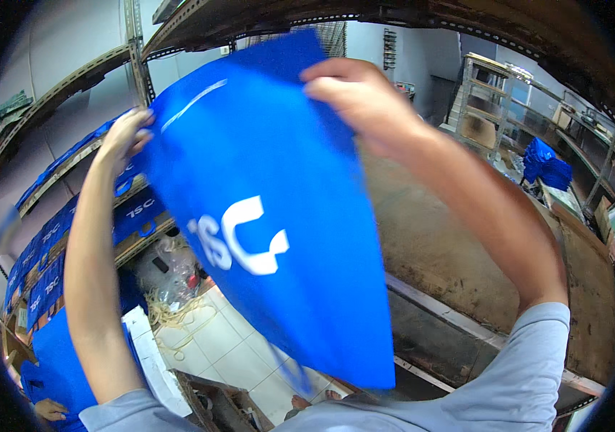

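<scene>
In moderate light, the right hand (356, 93) blurs and edges bow toward black.

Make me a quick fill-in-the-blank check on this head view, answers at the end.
1. The fabric piece held by the left hand and right hand is mainly ____ in colour.
2. Its large print is ____ in colour.
3. The floor is laid with pale ____.
4. Another person's hand shows near the picture's lower ____ corner.

Missing words: blue; white; tiles; left.

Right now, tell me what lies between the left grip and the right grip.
The upper part of a blue fabric bag spans the stretch between the left grip and the right grip, as the head view shows.
</scene>
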